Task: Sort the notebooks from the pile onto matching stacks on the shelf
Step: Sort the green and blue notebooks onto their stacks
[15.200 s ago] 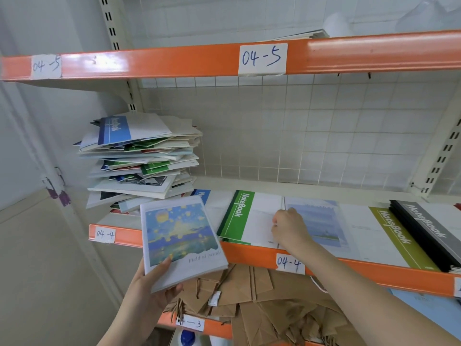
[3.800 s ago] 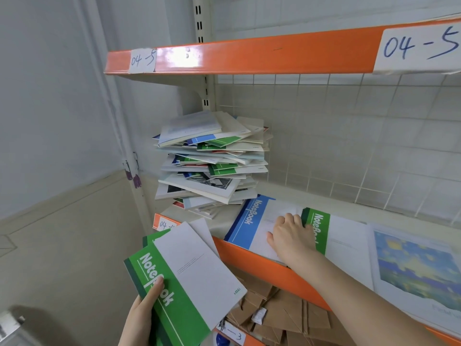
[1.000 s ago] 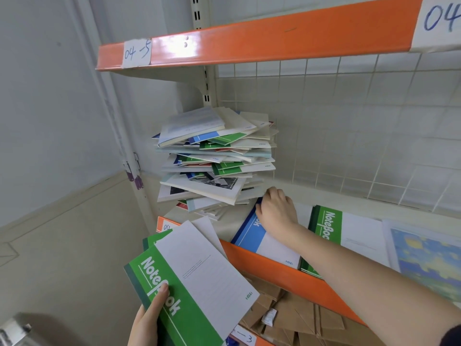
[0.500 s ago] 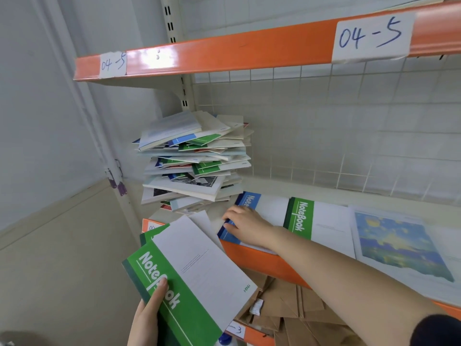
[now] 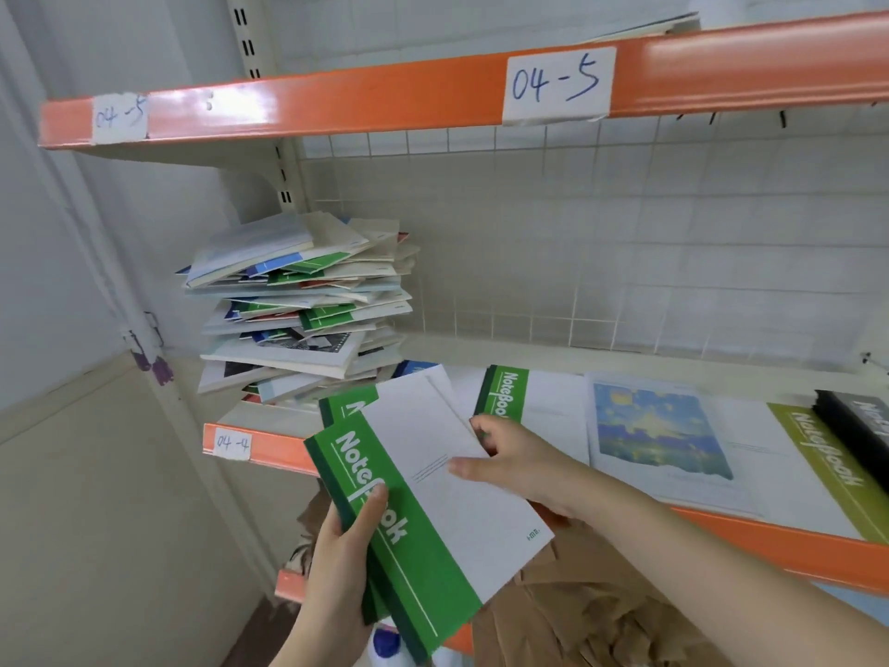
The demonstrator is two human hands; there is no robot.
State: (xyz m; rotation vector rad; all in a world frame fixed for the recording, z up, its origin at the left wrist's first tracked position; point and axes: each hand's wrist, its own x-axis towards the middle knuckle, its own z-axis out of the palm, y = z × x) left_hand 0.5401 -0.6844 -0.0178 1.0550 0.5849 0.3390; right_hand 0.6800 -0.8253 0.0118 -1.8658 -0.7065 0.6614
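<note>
My left hand (image 5: 336,565) grips a small bundle of green-and-white notebooks (image 5: 433,498) from below, thumb on the green spine. My right hand (image 5: 514,464) takes hold of the bundle's right edge, thumb on the white cover and fingers behind it. A tall untidy pile of mixed notebooks (image 5: 303,305) stands at the left end of shelf 04-4 (image 5: 260,450). To its right lie flat stacks: a blue one mostly hidden behind the held bundle, a green stack (image 5: 524,402), a painted-landscape stack (image 5: 659,435), an olive stack (image 5: 827,469) and a black stack (image 5: 861,421).
The orange beam of shelf 04-5 (image 5: 385,98) runs overhead. A wire grid backs the shelf. Brown paper bags (image 5: 601,608) fill the shelf below. A white upright post (image 5: 144,329) and wall close off the left side.
My right hand has left the blue stack on the shelf and come back to grasp the green notebooks. My left hand has raised them closer to the shelf edge.
</note>
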